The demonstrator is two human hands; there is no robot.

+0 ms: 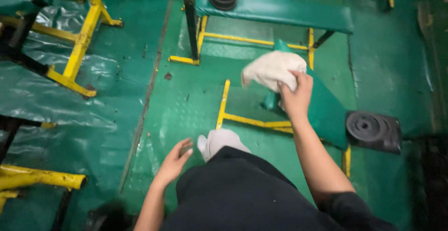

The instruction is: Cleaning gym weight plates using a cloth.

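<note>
Cloth (272,68) bunched in right hand (295,96) fingers, over green bench pad; left hand (175,160) open, empty

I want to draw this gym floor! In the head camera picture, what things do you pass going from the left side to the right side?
Yellow frame → left hand → white sock → cream cloth → right hand → black weight plates on the floor.
</note>
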